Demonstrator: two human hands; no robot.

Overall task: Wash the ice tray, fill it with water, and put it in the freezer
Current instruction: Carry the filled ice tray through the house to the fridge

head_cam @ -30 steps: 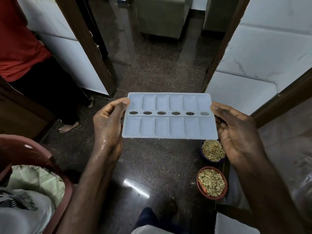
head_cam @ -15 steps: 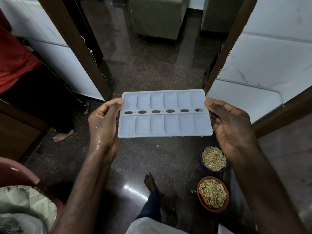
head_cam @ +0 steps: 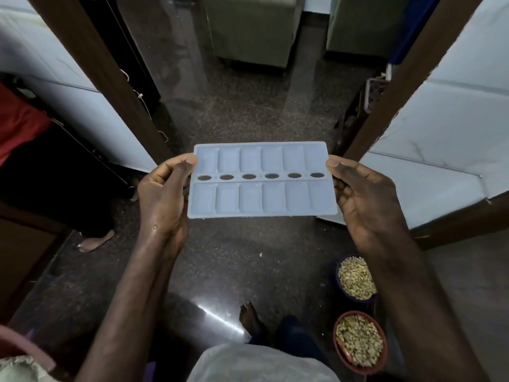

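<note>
A pale blue ice tray [head_cam: 261, 180] with two rows of several compartments and a middle row of oval holes is held level at waist height over the dark floor. My left hand [head_cam: 162, 194] grips its left short edge, thumb on top. My right hand [head_cam: 363, 197] grips the right short edge the same way. Drops hang from the tray's near rim and my left wrist is wet. Whether water fills the compartments is unclear.
A doorway with brown wooden frames [head_cam: 110, 78] opens ahead onto glossy dark floor and a green sofa [head_cam: 250, 26]. Two bowls of yellow grain [head_cam: 358, 337] sit on the floor at right. A person in red [head_cam: 24, 139] stands at left, bare foot [head_cam: 96, 241] near.
I have walked forward toward the doorway with the tray held in both hands. The red chair at lower left has slid nearly out of view, and my own foot now shows below.
</note>
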